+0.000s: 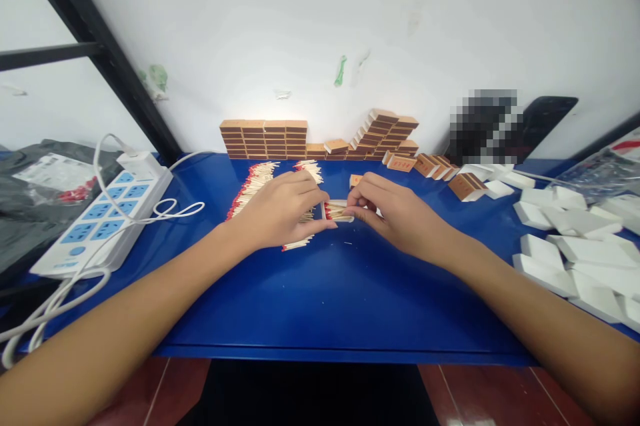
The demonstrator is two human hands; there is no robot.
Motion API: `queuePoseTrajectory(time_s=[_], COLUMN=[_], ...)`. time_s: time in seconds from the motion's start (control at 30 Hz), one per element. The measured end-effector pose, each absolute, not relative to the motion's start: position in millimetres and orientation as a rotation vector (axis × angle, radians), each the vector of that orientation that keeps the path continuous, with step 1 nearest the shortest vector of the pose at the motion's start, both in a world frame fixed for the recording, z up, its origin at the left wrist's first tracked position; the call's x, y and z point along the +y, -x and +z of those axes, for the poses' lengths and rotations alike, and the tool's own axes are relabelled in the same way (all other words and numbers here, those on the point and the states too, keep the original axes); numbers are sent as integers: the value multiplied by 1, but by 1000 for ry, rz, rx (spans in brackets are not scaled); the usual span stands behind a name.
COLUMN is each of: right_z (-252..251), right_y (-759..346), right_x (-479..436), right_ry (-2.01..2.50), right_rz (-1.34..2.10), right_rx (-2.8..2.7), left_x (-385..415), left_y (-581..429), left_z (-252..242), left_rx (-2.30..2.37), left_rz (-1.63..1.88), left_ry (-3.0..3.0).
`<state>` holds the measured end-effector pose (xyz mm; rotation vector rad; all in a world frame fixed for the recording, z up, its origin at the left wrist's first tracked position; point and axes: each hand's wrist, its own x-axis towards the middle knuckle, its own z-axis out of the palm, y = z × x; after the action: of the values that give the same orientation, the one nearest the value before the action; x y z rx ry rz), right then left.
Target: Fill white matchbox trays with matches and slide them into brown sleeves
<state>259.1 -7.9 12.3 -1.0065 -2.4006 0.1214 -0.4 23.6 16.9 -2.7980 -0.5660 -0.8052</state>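
Observation:
A small white matchbox tray (327, 211) lies between my hands, with red-tipped matches (338, 212) in it. My left hand (280, 208) holds the tray's left end between thumb and forefinger. At the right end, my right hand (397, 211) has its thumb and fingers pinched on the plain ends of the matches. Beneath and behind my left hand are piles of loose matches (250, 187), partly hidden by it. Just behind my right fingers sits an orange matchbox (355, 181), mostly covered.
Stacked matchboxes (263, 140) line the wall, with a stepped stack (383, 131) farther right. Several white trays (590, 253) cover the table's right side. A power strip (107, 213) with white cables stands left. A dark phone-like object (547, 123) leans at the back right.

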Motion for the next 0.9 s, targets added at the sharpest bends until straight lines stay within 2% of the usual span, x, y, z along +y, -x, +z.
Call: queuePoseTrajectory(time_s=[0.47, 0.9], right_z=[10, 19], right_y=[-256, -260], right_x=[-7, -10], right_ry=[966, 1023], right_rz=[215, 155], right_rx=[-2303, -2334], left_x=[24, 22], left_y=[1, 1], left_z=[19, 20], left_rx=[-601, -639], left_rz=[-824, -798], left_ry=[2813, 2805])
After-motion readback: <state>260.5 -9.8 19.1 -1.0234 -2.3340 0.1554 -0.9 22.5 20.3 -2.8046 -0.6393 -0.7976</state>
